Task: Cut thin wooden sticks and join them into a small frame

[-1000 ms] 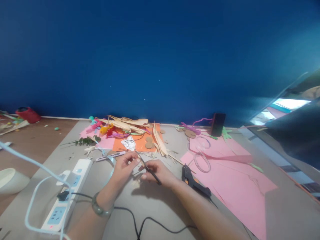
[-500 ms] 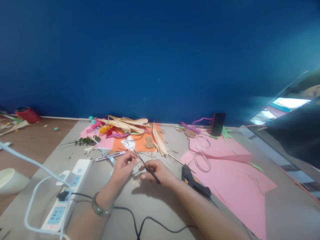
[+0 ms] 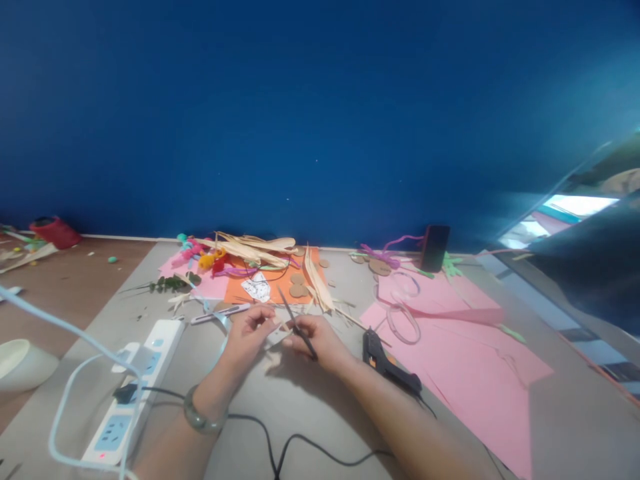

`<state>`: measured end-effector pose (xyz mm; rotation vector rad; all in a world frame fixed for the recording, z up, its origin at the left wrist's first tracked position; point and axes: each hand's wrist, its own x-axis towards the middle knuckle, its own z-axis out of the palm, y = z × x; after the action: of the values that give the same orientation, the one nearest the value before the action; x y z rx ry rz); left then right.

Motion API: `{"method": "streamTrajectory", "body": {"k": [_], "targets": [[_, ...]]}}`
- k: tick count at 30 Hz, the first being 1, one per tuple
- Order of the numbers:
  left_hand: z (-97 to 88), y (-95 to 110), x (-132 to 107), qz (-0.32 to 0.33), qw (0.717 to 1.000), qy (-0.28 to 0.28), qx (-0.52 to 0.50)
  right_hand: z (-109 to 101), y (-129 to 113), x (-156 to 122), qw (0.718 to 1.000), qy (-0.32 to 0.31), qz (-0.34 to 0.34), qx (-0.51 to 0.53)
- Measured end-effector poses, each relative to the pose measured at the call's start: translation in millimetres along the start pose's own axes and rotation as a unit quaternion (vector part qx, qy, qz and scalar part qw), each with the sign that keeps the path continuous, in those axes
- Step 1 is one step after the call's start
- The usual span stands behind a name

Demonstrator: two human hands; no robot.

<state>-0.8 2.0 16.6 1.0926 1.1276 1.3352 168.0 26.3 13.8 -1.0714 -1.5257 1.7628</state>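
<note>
My left hand (image 3: 250,333) is closed in a pinch, its fingertips at a small pale strip (image 3: 285,327) that looks like dried husk. My right hand (image 3: 320,340) faces it, thumb and fingers closed around a slim dark pointed tool (image 3: 305,340). The tool slants across the fingers, with its thin tip pointing up and away; its exact kind is not clear. Both hands hover above the grey table, fingertips close together. Beyond them lie a white speckled paper piece (image 3: 257,287) and cork discs (image 3: 299,285) on an orange sheet (image 3: 280,291).
A black glue gun (image 3: 387,365) lies right of my right forearm, beside pink sheets (image 3: 480,380) and a clear tape ring (image 3: 404,325). A power strip (image 3: 135,390) with cables stands left. Dried husks (image 3: 255,248) and a propped phone (image 3: 435,248) are along the blue wall.
The dark tool has turned more upright in my right hand, its tip now farther from the left fingertips. The pale strip shows more clearly between the hands.
</note>
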Motion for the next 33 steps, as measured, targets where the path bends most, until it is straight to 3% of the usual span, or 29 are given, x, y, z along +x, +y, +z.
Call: {"method": "streamTrajectory", "body": {"k": [7, 17, 23, 28, 33], "targets": [[8.2, -4.8, 0.5, -0.045, 0.998, 0.020, -0.032, 1.7, -1.7, -0.2, 0.990, 0.109, -0.077, 0.054], [7.8, -6.7, 1.6, -0.033, 0.999, 0.025, -0.002, -1.5, 2.7, 2.1, 0.990, 0.091, -0.097, 0.050], [6.9, -6.3, 4.1, -0.044, 0.999, 0.023, 0.005, -0.8, -2.3, -0.1, 0.985, 0.127, -0.107, 0.045], [6.9, -11.5, 1.7, -0.059, 0.997, -0.022, 0.036, -2.3, -7.0, -1.8, 0.981, 0.152, -0.116, 0.045], [11.6, -12.3, -4.5, -0.063, 0.992, -0.099, 0.055, -2.6, -4.8, -1.2, 0.984, 0.134, -0.116, 0.030]]}}
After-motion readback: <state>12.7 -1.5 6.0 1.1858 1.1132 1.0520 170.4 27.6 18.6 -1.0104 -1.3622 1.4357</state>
